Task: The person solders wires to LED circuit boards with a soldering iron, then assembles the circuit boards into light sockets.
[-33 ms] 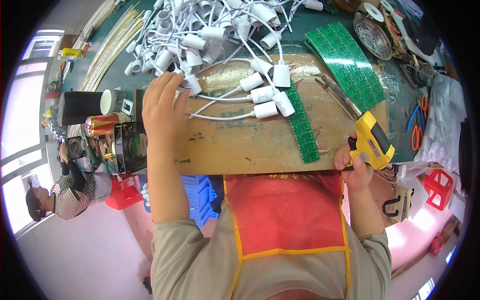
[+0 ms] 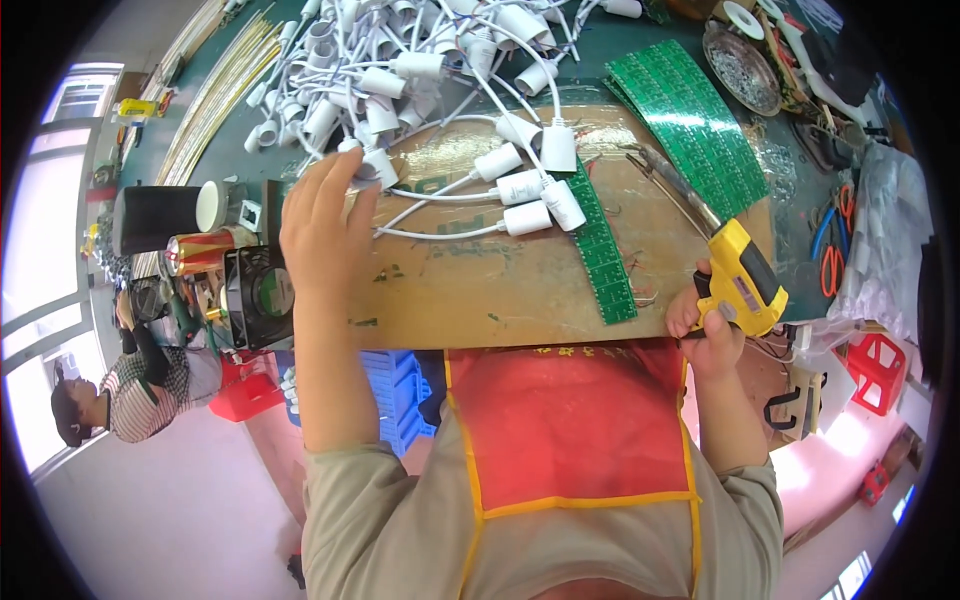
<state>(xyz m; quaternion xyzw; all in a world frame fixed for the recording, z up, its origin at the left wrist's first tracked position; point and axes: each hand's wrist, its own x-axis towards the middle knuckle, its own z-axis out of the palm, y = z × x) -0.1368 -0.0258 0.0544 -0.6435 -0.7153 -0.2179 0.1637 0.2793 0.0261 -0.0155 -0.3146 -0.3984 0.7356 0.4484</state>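
My left hand (image 2: 325, 225) is over the left side of the brown board, its fingers curved and its thumb held apart from them. Between fingertips and thumb shows a white lamp socket (image 2: 380, 168) at the edge of a heap; contact is unclear. My right hand (image 2: 708, 335) grips a yellow and black soldering gun (image 2: 748, 275), its metal tip pointing up and left over the board. Between the hands, several white sockets with white cables, one of them a lower socket (image 2: 527, 219), lie beside and partly over a green circuit board strip (image 2: 603, 258) with thin red wires nearby.
Heaped white sockets (image 2: 400, 65) cover the back of the table. Green circuit board sheets (image 2: 690, 120) lie at right, near a metal dish (image 2: 742, 70) and scissors (image 2: 832, 270). A black fan (image 2: 262, 295) stands at left. Another person (image 2: 140, 390) sits farther left.
My left hand has shifted slightly right and down against the board, covering the cable ends beside it. The soldering gun and the sockets keep their places.
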